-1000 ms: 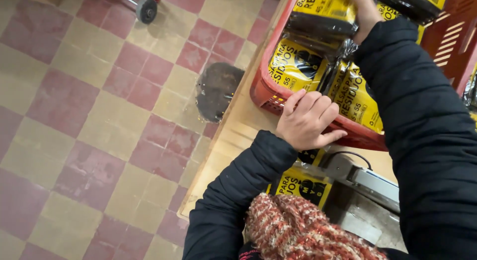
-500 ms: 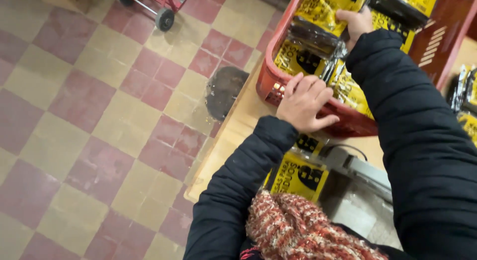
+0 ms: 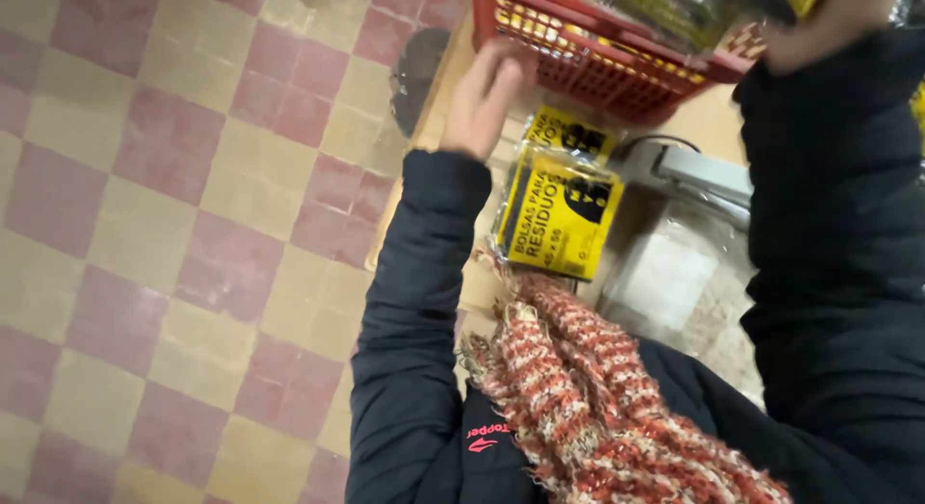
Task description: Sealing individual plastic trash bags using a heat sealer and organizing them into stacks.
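Left hand (image 3: 487, 97), fingers loosely curled, rested on the corner of the red plastic basket (image 3: 617, 66) above the worktop (image 3: 482, 282); right hand (image 3: 829, 27) gripped yellow packets (image 3: 674, 8) inside; steadying the rim would ease lifting

So the person's left hand (image 3: 487, 99) is up against the near wall of a red plastic basket (image 3: 617, 66), fingers loosely curled, touching it or very close, too blurry to call. Right hand (image 3: 829, 27) is up at the top edge of the frame over the basket, mostly cut off. The basket holds yellow-and-black packets (image 3: 674, 8). Two more yellow packs (image 3: 564, 210) lie on the wooden counter (image 3: 482, 282) just below the basket, overlapping. Dark puffy sleeves, a red-and-cream knitted scarf (image 3: 588, 388) hanging down, and a red-and-yellow checkered floor (image 3: 173, 225) off to the left.
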